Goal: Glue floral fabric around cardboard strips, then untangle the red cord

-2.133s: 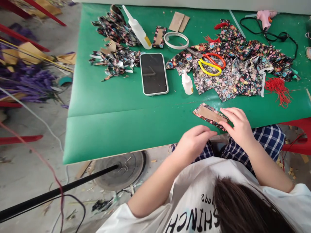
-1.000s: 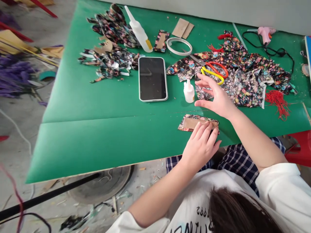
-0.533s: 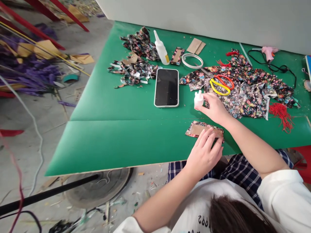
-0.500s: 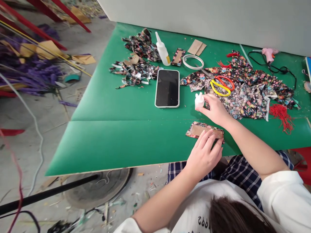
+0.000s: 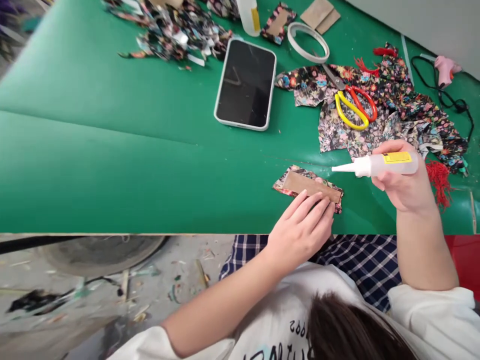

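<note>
My right hand [image 5: 407, 185] grips a small glue bottle [image 5: 392, 164] with a yellow label. The bottle lies tilted on its side in the air, its white nozzle pointing left, to the upper right of a fabric-covered cardboard strip [image 5: 300, 183]. Floral cloth shows along the strip's edges, with bare brown card in its middle. My left hand [image 5: 302, 227] rests on the strip's near right part, fingers stretched out over it and hiding some of it.
Red-and-yellow scissors [image 5: 352, 107] lie on floral cloth [image 5: 333, 132]. A phone [image 5: 246, 82], a roll of tape [image 5: 296, 45], fabric scraps [image 5: 180, 32], a larger bottle [image 5: 247, 15] and cardboard pieces [image 5: 318, 15] are farther back. A pink glue gun [image 5: 446, 70] with a black cord is at right.
My right hand took hold of the upright small bottle, lifted it and turned it sideways, moving right. My left hand came onto the strip and stays there. The view has shifted.
</note>
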{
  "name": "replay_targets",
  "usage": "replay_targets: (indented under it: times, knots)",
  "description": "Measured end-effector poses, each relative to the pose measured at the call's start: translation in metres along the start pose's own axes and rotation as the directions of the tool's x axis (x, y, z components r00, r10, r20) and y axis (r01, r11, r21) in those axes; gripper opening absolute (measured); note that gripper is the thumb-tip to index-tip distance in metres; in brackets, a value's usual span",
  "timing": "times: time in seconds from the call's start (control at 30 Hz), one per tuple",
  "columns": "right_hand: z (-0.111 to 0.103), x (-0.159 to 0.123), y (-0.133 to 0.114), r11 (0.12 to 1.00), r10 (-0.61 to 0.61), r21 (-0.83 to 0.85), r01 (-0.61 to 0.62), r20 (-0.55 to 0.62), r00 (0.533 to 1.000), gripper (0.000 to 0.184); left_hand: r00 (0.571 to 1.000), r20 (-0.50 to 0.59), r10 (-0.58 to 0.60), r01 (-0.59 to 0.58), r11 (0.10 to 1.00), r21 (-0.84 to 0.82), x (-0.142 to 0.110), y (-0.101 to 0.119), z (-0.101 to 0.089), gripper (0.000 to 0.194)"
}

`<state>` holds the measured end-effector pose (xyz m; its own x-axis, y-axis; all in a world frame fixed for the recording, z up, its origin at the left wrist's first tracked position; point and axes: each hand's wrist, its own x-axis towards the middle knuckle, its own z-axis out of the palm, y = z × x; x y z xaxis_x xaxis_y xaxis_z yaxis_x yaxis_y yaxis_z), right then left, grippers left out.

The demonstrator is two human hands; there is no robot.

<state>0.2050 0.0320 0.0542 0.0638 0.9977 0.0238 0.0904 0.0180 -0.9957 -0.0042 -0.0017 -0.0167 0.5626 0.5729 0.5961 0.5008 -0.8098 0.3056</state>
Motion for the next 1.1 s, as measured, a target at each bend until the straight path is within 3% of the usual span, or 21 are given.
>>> replay_targets:
  times: [0.13,0.3,0.37,0.53,0.77,1.1]
  knots:
    - [0.001,-0.001,0.010,0.976,0.139,0.165,-0.140,0.017,0.990,0.033,0.999,-0.030,0.013,-0.012,1.000,0.021,0.001,-0.001,0.001,0.023]
    - [0.010,0.000,0.025,0.991,0.137,0.033,-0.133,-0.253,0.958,0.035,0.999,-0.035,-0.007,0.008,0.999,0.032,0.002,0.000,-0.001,0.021]
    - [0.011,-0.001,0.029,0.993,0.097,-0.041,-0.113,-0.288,0.953,0.033,0.999,-0.034,-0.007,0.008,1.000,0.028,0.003,0.000,0.000,0.022]
    - [0.013,-0.009,0.027,0.961,-0.082,-0.275,0.017,-0.228,0.970,0.025,0.997,-0.072,-0.017,0.019,0.999,0.035,0.002,0.000,0.002,0.022]
    - [0.023,-0.019,0.020,0.819,-0.373,-0.515,0.252,-0.145,0.917,0.013,0.999,-0.039,-0.011,0.012,0.999,0.031,0.003,0.000,-0.001,0.024]
    - [0.024,-0.025,0.013,0.629,-0.446,-0.710,0.316,0.003,0.895,0.015,0.999,-0.023,-0.026,0.026,1.000,0.016,0.004,-0.001,-0.003,0.025]
